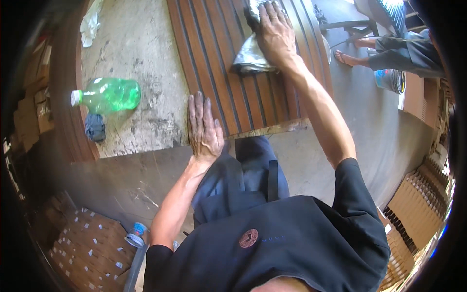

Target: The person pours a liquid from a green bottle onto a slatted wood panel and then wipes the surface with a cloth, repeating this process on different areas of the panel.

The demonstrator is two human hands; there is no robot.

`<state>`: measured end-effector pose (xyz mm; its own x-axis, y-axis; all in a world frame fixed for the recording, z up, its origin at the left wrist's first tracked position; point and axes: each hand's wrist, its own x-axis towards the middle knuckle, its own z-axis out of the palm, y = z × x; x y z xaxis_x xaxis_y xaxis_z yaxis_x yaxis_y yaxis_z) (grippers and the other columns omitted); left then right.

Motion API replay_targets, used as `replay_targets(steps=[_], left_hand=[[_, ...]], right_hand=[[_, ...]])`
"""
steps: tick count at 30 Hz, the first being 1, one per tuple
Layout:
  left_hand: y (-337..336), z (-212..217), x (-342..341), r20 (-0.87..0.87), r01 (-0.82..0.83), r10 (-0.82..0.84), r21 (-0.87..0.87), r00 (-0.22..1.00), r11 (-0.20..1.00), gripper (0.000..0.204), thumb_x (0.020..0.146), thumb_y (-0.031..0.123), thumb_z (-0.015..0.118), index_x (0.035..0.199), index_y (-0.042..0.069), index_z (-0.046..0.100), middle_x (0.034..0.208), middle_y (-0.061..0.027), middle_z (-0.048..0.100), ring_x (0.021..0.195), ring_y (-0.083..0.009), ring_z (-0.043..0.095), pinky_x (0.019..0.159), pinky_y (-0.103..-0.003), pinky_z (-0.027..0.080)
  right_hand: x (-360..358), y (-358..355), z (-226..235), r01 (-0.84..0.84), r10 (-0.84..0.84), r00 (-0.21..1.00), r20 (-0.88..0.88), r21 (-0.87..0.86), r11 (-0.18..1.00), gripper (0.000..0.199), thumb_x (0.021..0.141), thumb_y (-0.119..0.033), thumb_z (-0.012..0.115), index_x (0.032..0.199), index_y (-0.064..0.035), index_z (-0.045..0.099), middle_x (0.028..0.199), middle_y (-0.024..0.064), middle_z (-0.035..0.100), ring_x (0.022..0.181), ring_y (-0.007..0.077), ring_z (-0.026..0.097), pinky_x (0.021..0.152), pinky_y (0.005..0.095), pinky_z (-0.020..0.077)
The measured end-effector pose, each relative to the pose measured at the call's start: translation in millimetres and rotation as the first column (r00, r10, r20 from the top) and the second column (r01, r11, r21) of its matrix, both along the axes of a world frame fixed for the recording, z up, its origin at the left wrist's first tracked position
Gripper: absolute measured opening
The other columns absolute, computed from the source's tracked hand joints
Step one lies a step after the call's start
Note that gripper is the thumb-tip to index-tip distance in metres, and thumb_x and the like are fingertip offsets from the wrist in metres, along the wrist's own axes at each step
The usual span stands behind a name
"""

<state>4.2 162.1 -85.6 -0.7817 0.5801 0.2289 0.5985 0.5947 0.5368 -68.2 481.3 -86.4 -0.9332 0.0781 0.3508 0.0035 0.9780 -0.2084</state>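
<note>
A brown panel of wooden slats [214,63] with dark grooves lies on the worn, pale tabletop [146,121]. My right hand [276,36] is spread flat over a crumpled grey-white cloth [253,56] with dark stains, pressing it against the slats. Its fingers stretch away from me, and its thumb is hidden. Nearer to me, my left hand [205,127] rests with straight fingers along the panel's near left corner, holding nothing. Dark smudges cover the fingertips of that hand.
Left on the tabletop, a green-tinted bottle [111,95] with a white cap lies on its side beside a dark, bunched cloth [95,127]. A whitish rag [90,24] is farther back. A bucket [389,81] and another person's legs [404,54] are at right; stacked cartons [92,253] stand lower left.
</note>
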Motion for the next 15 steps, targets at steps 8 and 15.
replay_targets(steps=[8,15], left_hand=[[-52,12,3,0.109,0.009,-0.012,0.034,0.994,0.999,0.088,0.1,0.051,0.071,0.163,-0.003,0.043,0.166,-0.0275,0.046,0.158,-0.0481,0.037,0.129,-0.06,0.026],[-70,7,14,0.06,-0.072,0.071,0.016,0.996,0.997,0.072,0.095,0.048,0.077,0.143,-0.006,0.064,0.161,-0.0206,0.055,0.156,-0.0443,0.042,0.128,-0.06,0.03]], right_hand=[[116,-100,9,-0.278,0.287,0.946,0.153,-0.076,0.957,0.053,0.101,-0.015,0.063,0.151,0.0022,0.058,0.161,0.0281,0.053,0.154,0.0446,0.046,0.127,0.058,0.0373],[42,-135,13,-0.381,0.401,0.907,0.132,-0.152,0.912,0.07,0.086,-0.001,0.074,0.153,0.0013,0.054,0.161,0.0271,0.053,0.156,0.0394,0.045,0.129,0.0568,0.0358]])
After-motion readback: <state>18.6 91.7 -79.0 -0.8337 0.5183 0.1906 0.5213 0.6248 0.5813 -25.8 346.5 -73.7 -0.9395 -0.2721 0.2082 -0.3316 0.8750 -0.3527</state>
